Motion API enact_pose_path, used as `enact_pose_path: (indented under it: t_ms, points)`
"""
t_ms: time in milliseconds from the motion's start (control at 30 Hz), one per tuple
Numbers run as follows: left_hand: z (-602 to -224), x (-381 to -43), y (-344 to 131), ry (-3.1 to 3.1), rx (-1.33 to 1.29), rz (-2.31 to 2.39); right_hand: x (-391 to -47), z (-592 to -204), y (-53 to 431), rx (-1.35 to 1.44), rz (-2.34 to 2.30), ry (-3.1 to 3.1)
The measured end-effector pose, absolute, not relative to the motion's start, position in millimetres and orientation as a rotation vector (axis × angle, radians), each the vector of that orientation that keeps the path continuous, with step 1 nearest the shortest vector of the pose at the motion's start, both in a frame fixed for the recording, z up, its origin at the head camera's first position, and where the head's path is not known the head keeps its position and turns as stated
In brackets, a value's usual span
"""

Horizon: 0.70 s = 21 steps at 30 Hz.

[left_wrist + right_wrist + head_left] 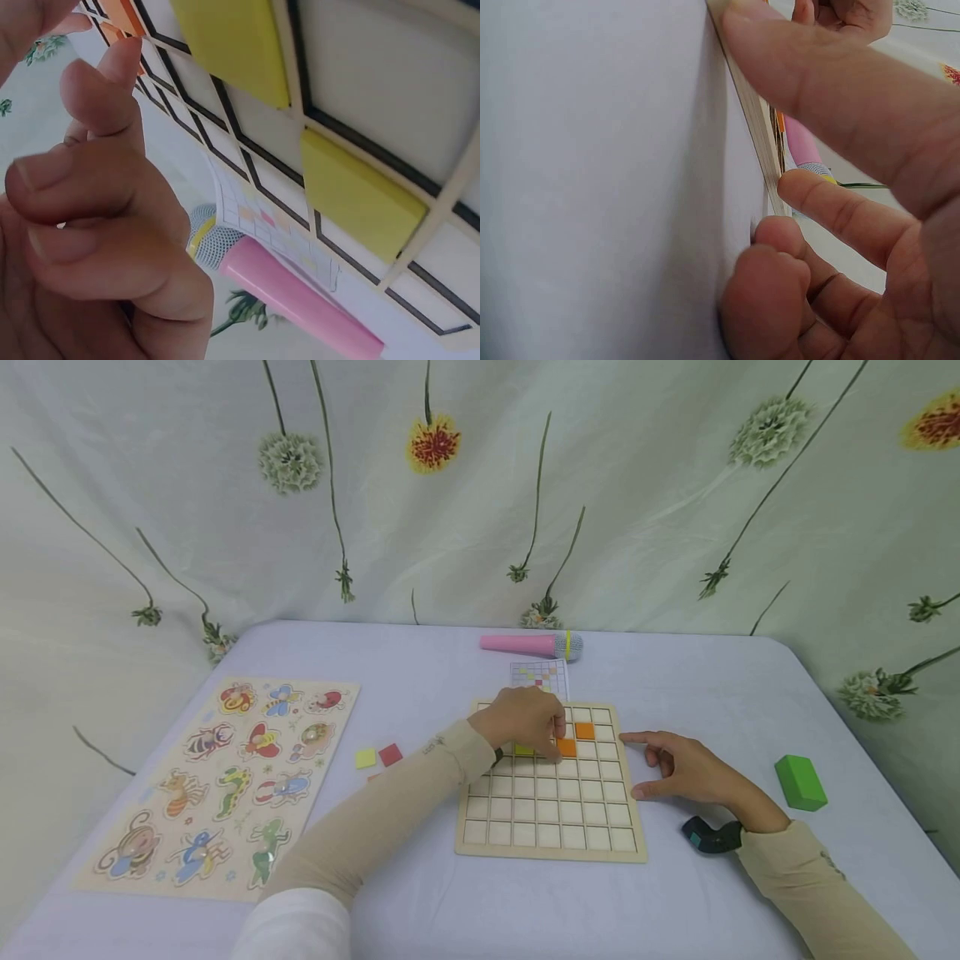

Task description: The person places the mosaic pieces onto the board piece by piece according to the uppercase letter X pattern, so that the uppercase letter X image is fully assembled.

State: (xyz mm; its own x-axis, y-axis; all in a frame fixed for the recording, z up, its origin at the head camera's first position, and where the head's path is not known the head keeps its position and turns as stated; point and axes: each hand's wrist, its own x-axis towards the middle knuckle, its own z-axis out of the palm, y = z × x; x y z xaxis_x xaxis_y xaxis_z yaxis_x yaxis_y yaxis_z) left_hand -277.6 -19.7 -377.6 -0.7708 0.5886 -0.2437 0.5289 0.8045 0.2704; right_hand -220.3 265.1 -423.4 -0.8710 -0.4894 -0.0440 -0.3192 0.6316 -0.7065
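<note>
A wooden grid board [551,853] lies on the table. My left hand [517,718] reaches over its upper part, thumb and index finger at an orange tile [567,748] in one of the cells. Its other fingers are curled in the left wrist view. Another orange tile [585,731] sits diagonally above. Yellow-green tiles [360,195] also fill cells of the grid, partly hidden by my left hand in the head view. My right hand [682,768] rests beside the board, index fingertip and thumb touching its right edge. Its remaining fingers bend loosely and hold nothing.
Behind the board lie a pattern card [538,672] and a pink toy microphone [517,644]. Loose yellow [365,758] and red [390,754] tiles lie left of it. An insect puzzle board [330,693] occupies the left side; a green block [800,782] stands at right.
</note>
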Motion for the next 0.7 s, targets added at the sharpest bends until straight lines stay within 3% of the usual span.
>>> enact_pose_path:
  t_ms: [400, 700]
  points:
    - [-365.8, -268.6, -53.5, 2.619, 0.826, 0.446, -219.2, -420.7, 263.9, -0.673, -1.070, 2.613]
    - [-362.4, -264.4, -90.9, 2.511, 1.004, 0.712, -219.6, -423.3, 265.8, -0.665, -1.074, 2.614]
